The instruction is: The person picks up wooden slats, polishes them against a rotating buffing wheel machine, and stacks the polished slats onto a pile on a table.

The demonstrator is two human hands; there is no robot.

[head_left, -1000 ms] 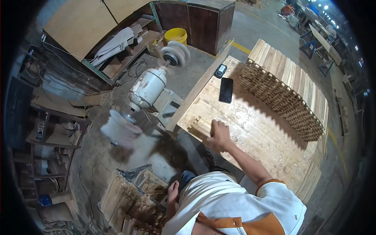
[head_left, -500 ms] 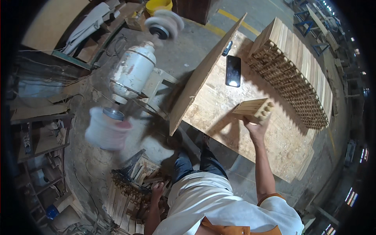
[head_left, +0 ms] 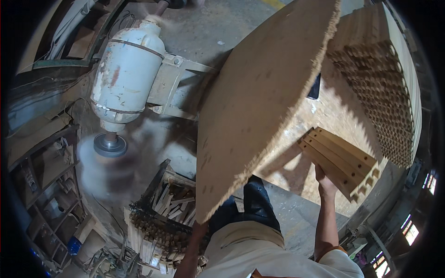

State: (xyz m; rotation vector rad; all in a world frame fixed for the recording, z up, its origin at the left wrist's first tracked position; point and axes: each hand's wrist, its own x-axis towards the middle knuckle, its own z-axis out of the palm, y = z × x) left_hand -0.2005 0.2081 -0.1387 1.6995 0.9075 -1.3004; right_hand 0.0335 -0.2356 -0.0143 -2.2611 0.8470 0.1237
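Observation:
My right hand [head_left: 326, 185] is closed around the lower side of a bundle of wooden slats [head_left: 340, 162], raised above the table. The slats lie side by side, with small dark holes along their faces and a scalloped end toward the right. Beneath them is the light plywood tabletop [head_left: 283, 167]. My left hand [head_left: 200, 229] hangs low beside my trousers, next to the lower corner of an upright brown board [head_left: 250, 106]. Its fingers are hidden, so what it holds, if anything, cannot be made out.
To the left stands a pale motor [head_left: 127, 72] with a blurred, spinning wheel [head_left: 109, 164] at its near end. A tall stack of slats [head_left: 378, 78] fills the table's far right. Behind the board's edge shows part of a dark phone [head_left: 314, 88]. Loose wood strips [head_left: 160, 236] lie piled near my left arm.
My view has shifted closer to the board, which now covers most of the phone. The slat bundle has turned, showing its holed faces, and moved right. My left hand has become mostly hidden.

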